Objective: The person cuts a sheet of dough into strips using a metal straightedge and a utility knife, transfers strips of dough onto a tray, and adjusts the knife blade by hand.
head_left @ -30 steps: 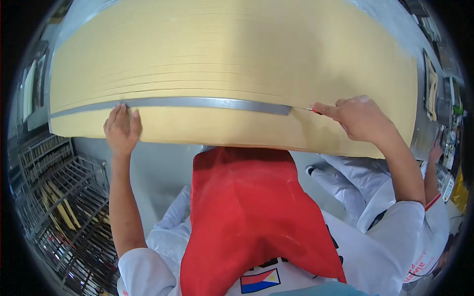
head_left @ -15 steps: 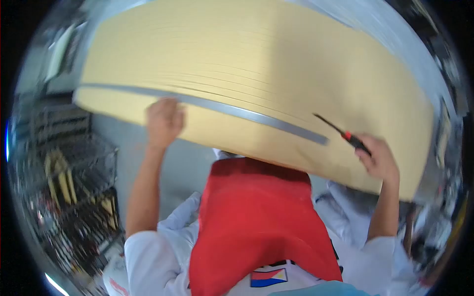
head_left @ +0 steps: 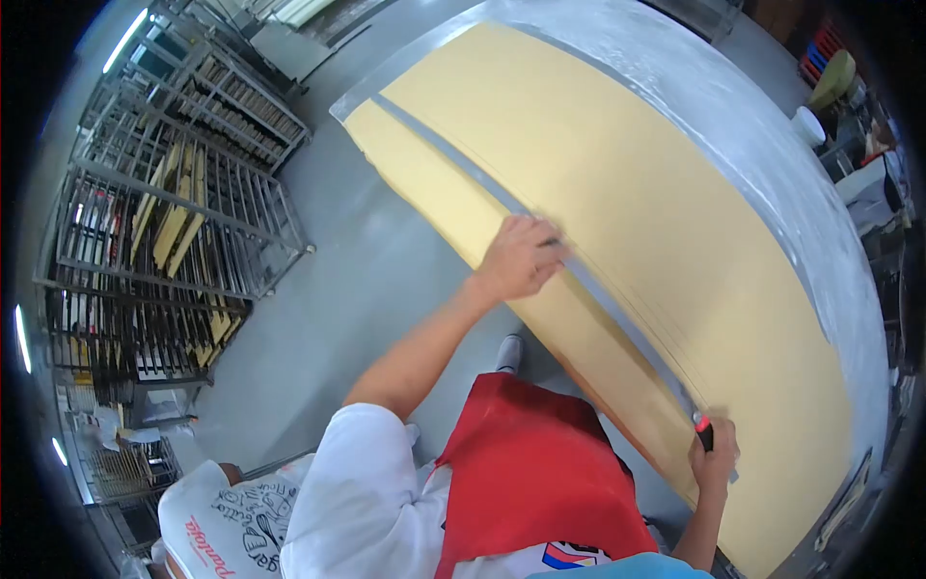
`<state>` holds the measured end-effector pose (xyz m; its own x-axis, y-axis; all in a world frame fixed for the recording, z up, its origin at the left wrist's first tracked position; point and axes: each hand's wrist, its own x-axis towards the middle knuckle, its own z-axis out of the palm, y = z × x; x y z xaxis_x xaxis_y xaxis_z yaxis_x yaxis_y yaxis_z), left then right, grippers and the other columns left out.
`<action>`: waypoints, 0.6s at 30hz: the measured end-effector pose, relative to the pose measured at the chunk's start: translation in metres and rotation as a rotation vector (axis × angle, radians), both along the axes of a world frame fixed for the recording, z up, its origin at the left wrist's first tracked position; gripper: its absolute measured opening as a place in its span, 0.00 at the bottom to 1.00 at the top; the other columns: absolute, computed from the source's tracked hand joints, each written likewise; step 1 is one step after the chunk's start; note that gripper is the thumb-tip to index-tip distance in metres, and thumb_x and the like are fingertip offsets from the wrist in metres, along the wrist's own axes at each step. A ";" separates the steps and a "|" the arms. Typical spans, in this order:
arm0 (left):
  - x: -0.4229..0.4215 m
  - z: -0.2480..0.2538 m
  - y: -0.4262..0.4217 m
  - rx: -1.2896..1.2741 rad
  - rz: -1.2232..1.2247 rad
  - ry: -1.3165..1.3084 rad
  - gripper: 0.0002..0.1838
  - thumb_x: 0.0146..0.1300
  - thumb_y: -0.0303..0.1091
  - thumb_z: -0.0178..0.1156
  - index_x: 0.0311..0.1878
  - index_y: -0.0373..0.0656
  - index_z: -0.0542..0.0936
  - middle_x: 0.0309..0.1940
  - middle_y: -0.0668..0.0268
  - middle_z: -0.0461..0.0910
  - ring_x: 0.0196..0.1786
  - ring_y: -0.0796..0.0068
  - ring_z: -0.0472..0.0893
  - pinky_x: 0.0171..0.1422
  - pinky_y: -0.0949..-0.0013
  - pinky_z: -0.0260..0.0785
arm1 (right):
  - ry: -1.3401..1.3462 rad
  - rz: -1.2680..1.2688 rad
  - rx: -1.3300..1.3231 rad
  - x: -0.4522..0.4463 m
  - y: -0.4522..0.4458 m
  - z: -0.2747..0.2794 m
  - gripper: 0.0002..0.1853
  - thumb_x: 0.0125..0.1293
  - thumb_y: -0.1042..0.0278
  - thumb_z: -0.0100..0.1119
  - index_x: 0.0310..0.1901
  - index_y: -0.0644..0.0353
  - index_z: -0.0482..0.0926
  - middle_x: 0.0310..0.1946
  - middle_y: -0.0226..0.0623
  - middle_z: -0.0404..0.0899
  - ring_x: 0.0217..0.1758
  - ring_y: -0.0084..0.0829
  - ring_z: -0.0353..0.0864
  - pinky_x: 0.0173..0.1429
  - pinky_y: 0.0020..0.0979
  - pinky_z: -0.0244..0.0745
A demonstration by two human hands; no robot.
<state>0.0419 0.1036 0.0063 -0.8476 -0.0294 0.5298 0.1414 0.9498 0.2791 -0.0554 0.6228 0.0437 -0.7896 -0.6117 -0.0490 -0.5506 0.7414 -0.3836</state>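
Red lettering that appears to read "Pantoja" (head_left: pixel 207 547) runs down a co-worker's white shirt (head_left: pixel 188 497) at lower left; black script and drawings (head_left: pixel 258 516) beside it are too small to read with certainty. A blue, red and white flag patch (head_left: pixel 569 556) shows on the person's own white top, below the red apron (head_left: pixel 540 473).

The left hand (head_left: pixel 521 256) is narrow, its fingers bent over at the middle of a long metal strip (head_left: pixel 625 324); blur hides whether they grip it or only touch it. The right hand (head_left: pixel 715 452) is closed around a tool with a red-and-black handle (head_left: pixel 704 434), near the strip's closer end. The strip lies diagonally along a broad yellow sheet (head_left: pixel 685 232), near the edge on the person's side. The sheet covers much of the whitish surface (head_left: pixel 666 53).
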 end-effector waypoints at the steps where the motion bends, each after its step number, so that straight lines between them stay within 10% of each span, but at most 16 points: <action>1: 0.000 0.002 -0.028 -0.004 0.039 0.011 0.17 0.57 0.43 0.74 0.51 0.56 0.89 0.50 0.70 0.82 0.57 0.63 0.78 0.61 0.54 0.66 | -0.003 0.006 0.012 0.002 -0.002 -0.002 0.20 0.56 0.77 0.68 0.52 0.59 0.79 0.53 0.50 0.80 0.55 0.57 0.81 0.56 0.51 0.78; 18: -0.002 0.006 -0.122 0.035 -0.179 -0.084 0.21 0.58 0.55 0.71 0.46 0.50 0.85 0.43 0.71 0.80 0.50 0.65 0.76 0.61 0.56 0.60 | 0.081 -0.160 -0.124 0.021 -0.021 -0.006 0.12 0.61 0.76 0.60 0.47 0.63 0.76 0.43 0.49 0.76 0.45 0.51 0.78 0.55 0.42 0.76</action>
<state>0.0402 -0.0184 0.0127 -0.8822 0.1083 0.4583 0.2819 0.9011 0.3296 -0.0348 0.6015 0.0372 -0.8756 -0.4753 0.0866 -0.4622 0.7720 -0.4363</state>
